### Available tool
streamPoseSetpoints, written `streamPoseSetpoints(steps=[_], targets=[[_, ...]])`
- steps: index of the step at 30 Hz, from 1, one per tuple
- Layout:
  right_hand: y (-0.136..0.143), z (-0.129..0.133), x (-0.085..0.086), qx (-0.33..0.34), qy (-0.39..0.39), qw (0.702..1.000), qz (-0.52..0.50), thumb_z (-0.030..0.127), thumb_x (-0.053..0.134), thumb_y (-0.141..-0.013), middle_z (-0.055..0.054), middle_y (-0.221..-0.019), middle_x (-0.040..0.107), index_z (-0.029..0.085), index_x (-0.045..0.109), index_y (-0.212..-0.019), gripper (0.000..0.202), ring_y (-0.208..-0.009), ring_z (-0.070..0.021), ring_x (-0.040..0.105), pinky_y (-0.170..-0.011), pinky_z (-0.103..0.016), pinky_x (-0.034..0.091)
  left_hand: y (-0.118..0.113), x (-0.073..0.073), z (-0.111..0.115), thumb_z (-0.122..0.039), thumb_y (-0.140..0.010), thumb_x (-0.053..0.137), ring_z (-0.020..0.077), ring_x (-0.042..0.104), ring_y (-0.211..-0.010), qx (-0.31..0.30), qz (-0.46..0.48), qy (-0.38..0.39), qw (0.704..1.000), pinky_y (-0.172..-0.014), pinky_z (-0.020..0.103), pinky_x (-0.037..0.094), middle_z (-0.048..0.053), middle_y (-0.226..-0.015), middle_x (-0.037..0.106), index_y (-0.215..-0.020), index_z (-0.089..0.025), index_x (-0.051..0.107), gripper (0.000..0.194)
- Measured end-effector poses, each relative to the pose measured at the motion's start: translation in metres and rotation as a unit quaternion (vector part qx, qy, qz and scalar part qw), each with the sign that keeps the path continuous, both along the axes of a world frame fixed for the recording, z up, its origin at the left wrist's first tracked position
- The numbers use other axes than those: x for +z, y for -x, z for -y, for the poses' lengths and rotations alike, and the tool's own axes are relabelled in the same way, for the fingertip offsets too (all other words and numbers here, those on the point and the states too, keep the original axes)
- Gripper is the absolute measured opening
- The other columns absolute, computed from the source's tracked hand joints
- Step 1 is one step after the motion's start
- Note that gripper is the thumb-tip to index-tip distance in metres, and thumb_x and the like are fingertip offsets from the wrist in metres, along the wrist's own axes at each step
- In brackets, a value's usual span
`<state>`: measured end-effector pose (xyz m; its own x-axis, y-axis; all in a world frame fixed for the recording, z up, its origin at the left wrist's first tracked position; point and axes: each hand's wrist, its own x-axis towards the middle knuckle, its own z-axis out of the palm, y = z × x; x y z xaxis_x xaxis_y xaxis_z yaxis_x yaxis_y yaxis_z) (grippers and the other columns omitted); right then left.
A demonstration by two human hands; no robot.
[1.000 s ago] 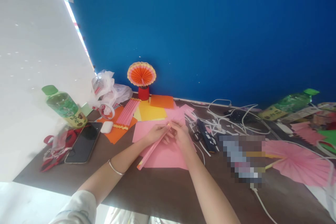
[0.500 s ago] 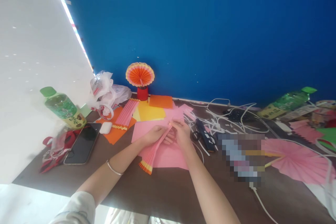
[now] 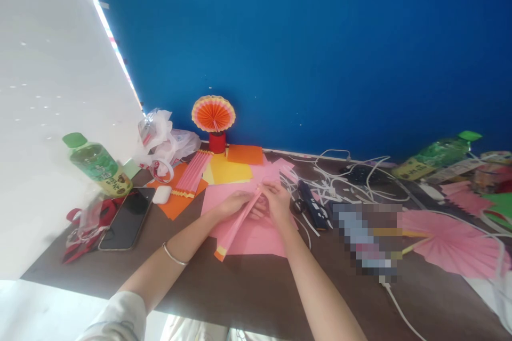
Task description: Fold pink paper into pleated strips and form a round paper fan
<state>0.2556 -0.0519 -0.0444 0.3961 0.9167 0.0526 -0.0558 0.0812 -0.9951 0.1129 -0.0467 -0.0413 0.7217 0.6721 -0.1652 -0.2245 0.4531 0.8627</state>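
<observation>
A pleated pink paper strip [image 3: 237, 230] with yellow and orange ends slants between my hands, its folds pressed into a narrow bundle. My left hand [image 3: 239, 205] grips its left side near the middle. At the far end, my right hand [image 3: 275, 200] pinches the strip between thumb and fingers. Pink sheets [image 3: 256, 246] lie under both hands. Another pleated pink strip [image 3: 193, 173] rests on orange paper [image 3: 170, 210] to the left. Behind are yellow paper [image 3: 231, 170] and an orange sheet [image 3: 245, 154].
A round paper fan [image 3: 214, 113] stands in a red holder [image 3: 217, 143] by the blue wall. Phone [image 3: 127, 219], bottle [image 3: 98, 165] and red scissors [image 3: 86, 232] are left. White cables [image 3: 376, 184], a dark tool [image 3: 312, 206] and a pink fan [image 3: 456, 242] are right.
The near end of the held strip has closed from a spread fan into a narrow bundle. Both hands have barely moved.
</observation>
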Motion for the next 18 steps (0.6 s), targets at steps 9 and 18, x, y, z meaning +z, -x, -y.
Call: streamPoseSetpoints(steps=[9, 18], targets=[[-0.001, -0.003, -0.003, -0.014, -0.009, 1.0, 0.014, 0.034, 0.077, -0.053, -0.005, -0.071, 0.067, 0.016, 0.065, -0.072, 0.029, -0.069, -0.0193, 0.063, -0.066, -0.033, 0.05, 0.0, -0.004, -0.002, -0.043, -0.076, 0.063, 0.0188, 0.068, -0.072, 0.01, -0.026, -0.024, 0.999, -0.075, 0.034, 0.053, 0.017, -0.084, 0.069, -0.101, -0.005, 0.061, 0.046], [0.007, 0.004, 0.009, 0.066, 0.012, 0.997, -0.045, 0.038, 0.074, -0.059, -0.006, -0.087, 0.069, 0.018, 0.061, -0.092, 0.04, -0.08, -0.0197, 0.065, -0.071, -0.031, 0.05, 0.001, -0.005, -0.002, -0.039, -0.078, 0.062, 0.0223, 0.066, -0.087, 0.021, 0.024, -0.038, 0.999, -0.085, 0.038, 0.05, 0.02, -0.101, 0.065, -0.105, -0.005, 0.061, 0.044]])
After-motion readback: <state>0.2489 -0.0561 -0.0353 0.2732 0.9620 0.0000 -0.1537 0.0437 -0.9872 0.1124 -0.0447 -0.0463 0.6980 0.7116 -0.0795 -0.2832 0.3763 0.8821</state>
